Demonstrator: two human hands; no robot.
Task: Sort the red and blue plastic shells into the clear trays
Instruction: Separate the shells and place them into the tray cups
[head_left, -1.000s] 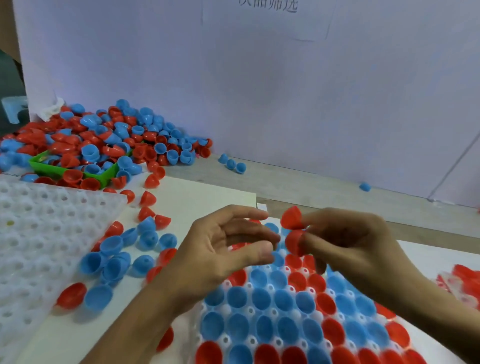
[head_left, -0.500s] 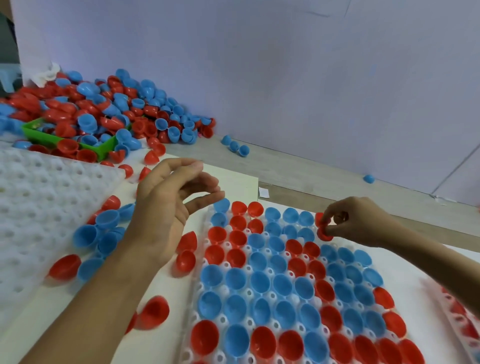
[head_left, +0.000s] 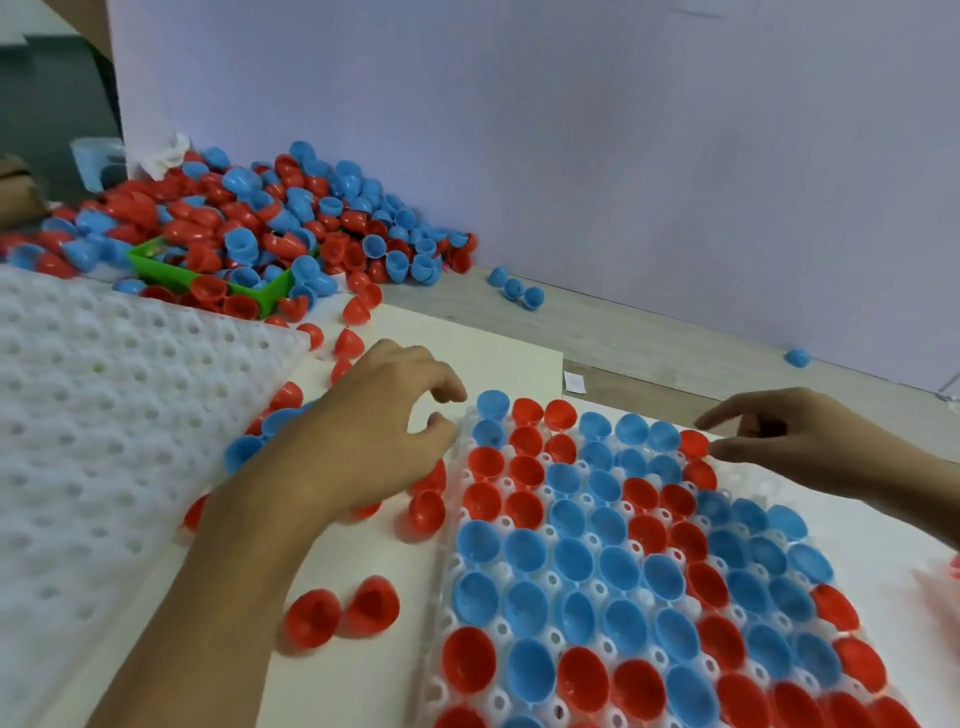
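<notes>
Behind my empty, loosely spread hands (head_left: 382, 441) (head_left: 789, 441), a heap of red and blue plastic shells (head_left: 270, 228) remains unsorted, though the clear dimpled tray (head_left: 457, 566) looks nearly full.

Single head-worn view (wide-angle, edges curved) looks forward and down, tilted, close over the white table (head_left: 498, 358); a pale wall (head_left: 623, 156) closes the far side.

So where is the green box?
In the head view, the green box sits far left at the back, half buried in the pile of shells, just behind the empty white tray.
</notes>
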